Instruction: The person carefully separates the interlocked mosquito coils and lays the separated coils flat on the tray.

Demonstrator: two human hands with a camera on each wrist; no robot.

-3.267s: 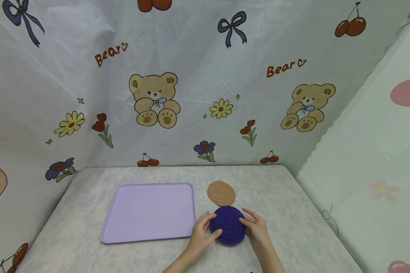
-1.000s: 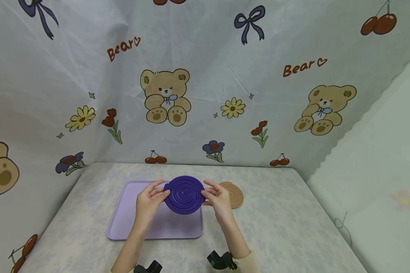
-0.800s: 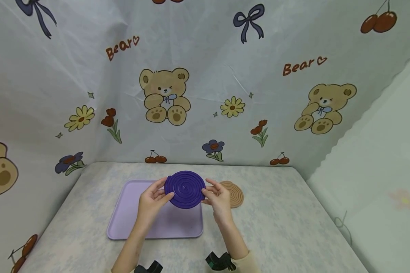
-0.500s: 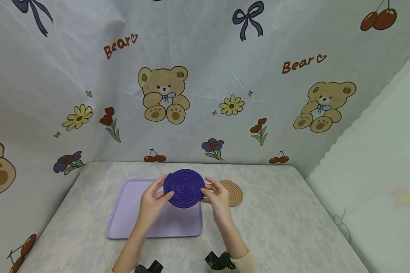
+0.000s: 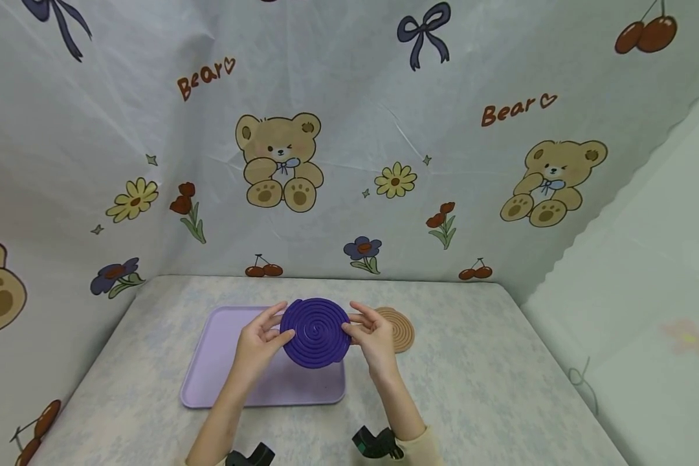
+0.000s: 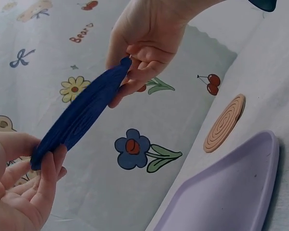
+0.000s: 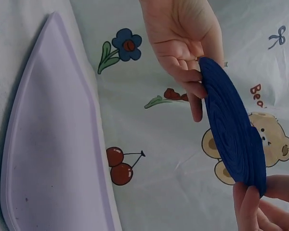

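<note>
A flat, round purple spiral coaster point(image 5: 316, 333) is held up over the tray, its coiled face toward the head camera. My left hand point(image 5: 257, 343) pinches its left edge between thumb and fingers. Its right edge is pinched by my right hand point(image 5: 375, 340). Both wrist views show the coaster point(image 6: 84, 113) nearly edge-on, raised well off the table. Beneath it lies a lilac rectangular tray point(image 5: 210, 362), partly hidden by the coaster and my left hand. A tan spiral coaster point(image 5: 402, 330) rests on the table to the right, partly behind my right hand.
The table point(image 5: 472, 388) has a pale mottled cover. A white curtain point(image 5: 338, 84) printed with bears and flowers hangs behind it. Black wrist devices point(image 5: 378, 443) sit on both forearms. A thin looped cord point(image 5: 585, 382) hangs at the right.
Over three seconds, both hands have lifted the purple coaster from the table right of the tray and carried it left over the tray. In the last half second it dips slightly.
</note>
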